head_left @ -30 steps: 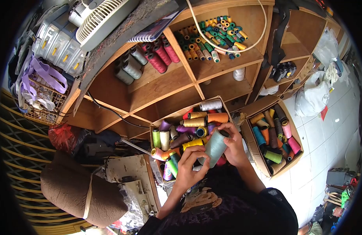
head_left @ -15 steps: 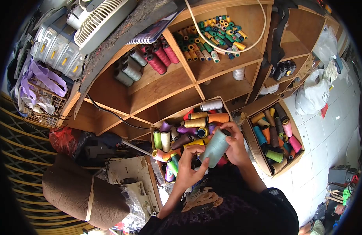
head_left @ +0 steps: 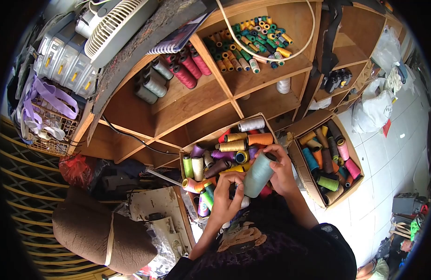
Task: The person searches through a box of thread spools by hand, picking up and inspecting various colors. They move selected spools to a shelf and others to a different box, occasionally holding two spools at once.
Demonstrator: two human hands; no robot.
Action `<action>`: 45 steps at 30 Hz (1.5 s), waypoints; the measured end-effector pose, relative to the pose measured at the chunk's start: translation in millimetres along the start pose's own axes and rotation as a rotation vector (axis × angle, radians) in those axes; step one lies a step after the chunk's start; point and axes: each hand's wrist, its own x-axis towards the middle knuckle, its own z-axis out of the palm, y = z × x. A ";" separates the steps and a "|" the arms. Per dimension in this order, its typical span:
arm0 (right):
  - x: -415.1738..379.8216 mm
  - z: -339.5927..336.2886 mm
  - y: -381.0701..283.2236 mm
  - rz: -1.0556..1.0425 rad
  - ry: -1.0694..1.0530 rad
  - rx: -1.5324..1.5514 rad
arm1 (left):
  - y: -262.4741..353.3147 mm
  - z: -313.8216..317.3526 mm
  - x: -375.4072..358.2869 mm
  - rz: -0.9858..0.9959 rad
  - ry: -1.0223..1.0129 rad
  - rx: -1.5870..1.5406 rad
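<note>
A large pale blue-green thread spool [head_left: 258, 176] is tilted in front of my chest. My right hand [head_left: 281, 171] holds its upper end, fingers wrapped round the top and side. Close by the spool's lower left edge is my left hand [head_left: 228, 196], its thumb and index finger pinched together; whether a thread end is between them is too small to tell. Beneath and beyond my hands sits a cardboard box [head_left: 267, 122] full of spools, among them an orange spool [head_left: 260, 139] and a silver one [head_left: 251, 124].
Wooden shelves [head_left: 192, 109] stand ahead, with grey, red and small mixed spools. A second box [head_left: 309, 189] of spools is at the right on the tiled floor [head_left: 378, 172]. A brown cushion [head_left: 99, 233] lies lower left, and a white cable [head_left: 313, 28] loops across the shelves.
My left thumb has come off the spool's lower end and closed against the index finger, slightly to the left. The spool stays in my right hand, a little more upright.
</note>
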 end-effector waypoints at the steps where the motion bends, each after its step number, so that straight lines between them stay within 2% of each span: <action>1: -0.2 -0.7 -0.2 -0.001 -0.005 0.008 | -1.0 0.3 -0.1 -0.006 0.005 -0.036; 4: 0.7 -0.3 0.0 0.000 0.021 -0.029 | 3.3 2.3 2.8 0.034 -0.010 0.021; 7: 1.1 2.6 -1.2 0.007 0.017 -0.068 | 21.3 4.0 9.2 0.105 -0.024 0.230; 10: 1.5 3.5 1.5 0.008 0.011 -0.094 | 13.3 2.4 4.8 0.112 -0.019 0.220; 13: 1.1 5.6 -0.1 0.014 -0.036 -0.009 | 11.3 -3.1 1.9 0.033 -0.012 0.144; 18: 0.3 4.0 1.4 0.000 -0.021 -0.037 | -1.6 -0.3 -4.2 -0.094 0.044 -0.182; 21: 0.3 4.4 0.2 0.000 -0.021 -0.034 | -4.7 -0.8 -4.6 -0.112 0.039 -0.234; 24: 0.1 4.3 0.2 -0.001 -0.015 -0.026 | -2.5 0.7 -1.5 -0.049 0.059 -0.225; 27: -0.1 4.3 0.3 0.009 -0.008 -0.057 | 15.4 -1.0 4.6 0.021 0.003 0.116; 28: 0.0 4.5 0.4 0.013 -0.006 -0.072 | 19.0 -1.6 7.7 0.110 -0.001 0.202; 31: 0.3 1.4 3.5 -0.001 -0.002 -0.131 | 4.3 -2.7 1.7 0.119 -0.032 0.205; 34: -0.2 2.9 0.9 0.020 0.004 -0.062 | 2.7 -4.6 1.3 0.070 -0.006 0.139; 38: -1.6 1.5 0.9 0.000 -0.009 -0.043 | -11.7 -3.0 -3.6 -0.075 0.132 -0.129; 42: -2.6 1.0 0.2 0.010 -0.011 -0.026 | 13.3 -2.7 4.7 -0.006 0.060 0.110; 45: -1.1 0.3 2.2 -0.007 -0.027 -0.069 | 11.3 0.1 3.7 0.072 -0.004 0.176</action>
